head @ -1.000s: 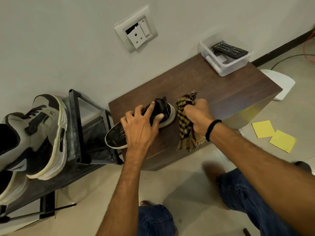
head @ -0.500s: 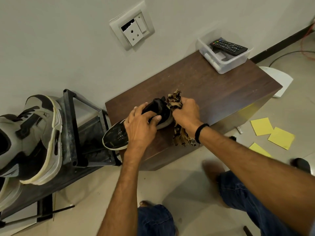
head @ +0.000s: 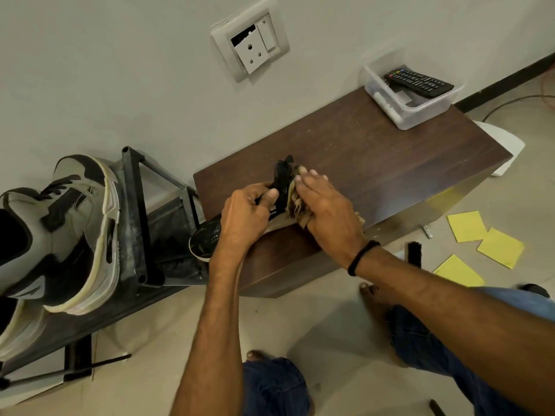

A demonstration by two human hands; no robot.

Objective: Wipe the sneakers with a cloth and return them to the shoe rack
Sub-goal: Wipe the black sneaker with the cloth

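Now, the black sneaker [head: 207, 240] lies on its side at the left end of the dark wooden counter [head: 375, 163], toe poking off the edge towards the shoe rack [head: 135, 217], heel pointing at the wall. The left hand [head: 243, 214] grips it around the middle, fingers [head: 271, 194] curled over the upper and thumb tip against the dark side. The right hand [head: 324, 211] comes in from the other side, and its fingers [head: 312, 175] lie close together, nearly straight, pressing the checked cloth [head: 295, 202] flat against the heel end of the shoe. Most of the cloth is bunched out of sight under that palm; a bit of it peeks out by the wrist, just above a black wristband [head: 362, 256].

Out to the left, a pair of grey-and-black sneakers [head: 69, 229] sits on the rack, soles towards the counter. At the counter's far right corner stands a clear plastic tub [head: 420, 112] with a remote control [head: 419, 83] resting across it. A wall socket [head: 250, 52] sits above the counter, and yellow paper squares [head: 467, 225] are scattered on the floor to the right.
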